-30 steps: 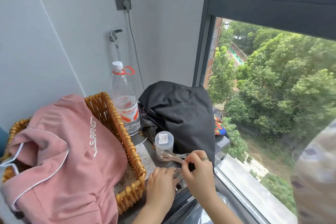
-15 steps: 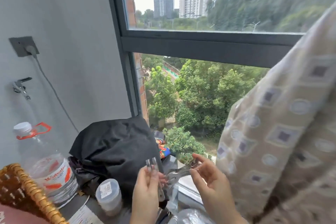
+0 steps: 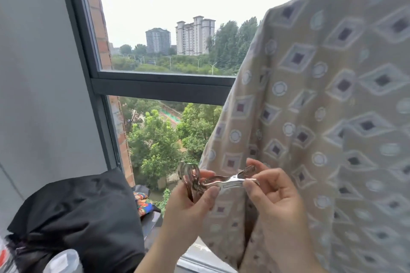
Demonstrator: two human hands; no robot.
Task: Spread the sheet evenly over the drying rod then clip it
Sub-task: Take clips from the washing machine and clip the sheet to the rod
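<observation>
The clipping step appears to be in hand; a bunch of metal clips [image 3: 188, 178] is gripped in the left hand [image 3: 188, 208], and one clip [image 3: 230, 180] is pinched by the right hand [image 3: 277, 201] and seemingly being pulled free. The sheet [image 3: 321, 117] is draped from above, just right of and behind both hands; the rod cannot be seen; next, the clip must likely be raised to the sheet's top fold.

Sheet [image 3: 328, 99]: beige-tan ground, repeating pale blue-grey diamonds with dark purple square centres, plus pale ringed circles between them. Clips [image 3: 195, 178]: shiny silver metal. Cloth bundle [image 3: 84, 210] at lower left: plain black. Small fabric [image 3: 143, 203] beside it: multicoloured red, blue, yellow. Window frame [image 3: 159, 86]: dark grey.
</observation>
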